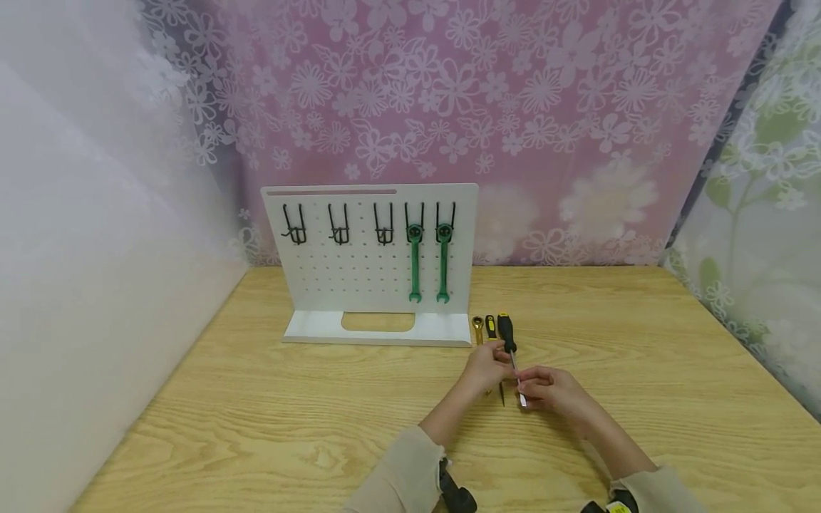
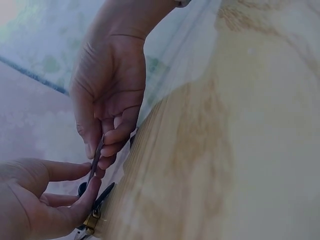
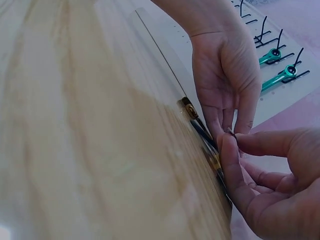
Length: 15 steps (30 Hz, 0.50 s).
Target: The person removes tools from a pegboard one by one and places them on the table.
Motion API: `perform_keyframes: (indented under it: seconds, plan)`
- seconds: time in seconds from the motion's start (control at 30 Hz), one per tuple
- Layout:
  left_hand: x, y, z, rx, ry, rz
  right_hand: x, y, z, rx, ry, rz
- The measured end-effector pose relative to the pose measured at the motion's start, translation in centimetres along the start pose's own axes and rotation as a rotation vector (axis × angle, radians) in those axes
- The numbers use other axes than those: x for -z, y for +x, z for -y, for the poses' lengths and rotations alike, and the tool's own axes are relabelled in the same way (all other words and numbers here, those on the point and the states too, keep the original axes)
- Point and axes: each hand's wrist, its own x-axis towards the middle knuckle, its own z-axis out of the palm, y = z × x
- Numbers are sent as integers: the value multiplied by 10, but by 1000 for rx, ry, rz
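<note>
A screwdriver point(image 1: 506, 331) with a black handle and yellow end points its flat tip toward me in the head view. My left hand point(image 1: 489, 367) pinches its metal shaft between thumb and fingers. Nearer the tip, my right hand point(image 1: 554, 390) also pinches it. The left wrist view has both hands on the dark shaft point(image 2: 97, 155), fingertips close together. Just left of it lie a second black-and-yellow screwdriver point(image 1: 490, 325) and a gold wrench point(image 1: 477, 326), both partly hidden by my left hand.
A white pegboard stand point(image 1: 340, 278) rises behind and left of my hands. Two green wrenches point(image 1: 415, 271) hang from its right-hand hooks; three black hooks point(image 1: 340, 224) to the left carry nothing. Under everything is a wood-grain table point(image 1: 256, 427), with a pink floral curtain point(image 1: 410, 92) behind.
</note>
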Motion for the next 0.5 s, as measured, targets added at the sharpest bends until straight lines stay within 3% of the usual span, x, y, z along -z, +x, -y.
perform_keyframes:
  seconds: [0.5]
  plan:
    - [-5, -2, -6, 19, 132, -13, -2, 2, -3, 16, -59, -132]
